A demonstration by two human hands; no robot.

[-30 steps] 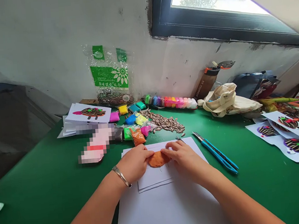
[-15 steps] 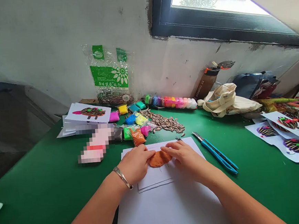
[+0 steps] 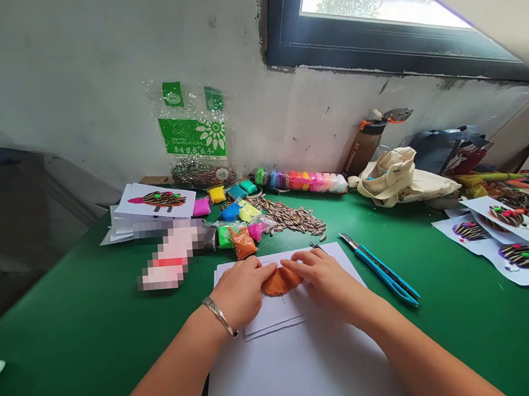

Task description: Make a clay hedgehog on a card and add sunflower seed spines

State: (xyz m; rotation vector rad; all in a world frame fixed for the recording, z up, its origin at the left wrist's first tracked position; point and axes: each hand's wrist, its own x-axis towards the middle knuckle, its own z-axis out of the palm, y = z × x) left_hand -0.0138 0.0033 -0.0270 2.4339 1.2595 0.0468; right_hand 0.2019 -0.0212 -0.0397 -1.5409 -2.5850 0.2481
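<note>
A flat lump of orange clay (image 3: 278, 280) lies on a small white card (image 3: 277, 307) that rests on a larger white sheet (image 3: 300, 366). My left hand (image 3: 239, 290), with a metal bracelet on its wrist, presses the clay's left edge with curled fingers. From the right, the fingertips of my right hand (image 3: 323, 276) pinch and press the same lump. Both hands are closed on it.
On the green table (image 3: 74, 335) are small bags of coloured clay (image 3: 237, 224), a heap of sunflower seeds (image 3: 293, 217), a seed bag (image 3: 195, 136) against the wall, a row of clay pots (image 3: 302, 181), a blue utility knife (image 3: 380, 268), finished seed pictures (image 3: 510, 233) and a cloth bag (image 3: 400, 178).
Both hands have closed in a little on the orange clay and cover more of it. Nothing else on the table has moved.
</note>
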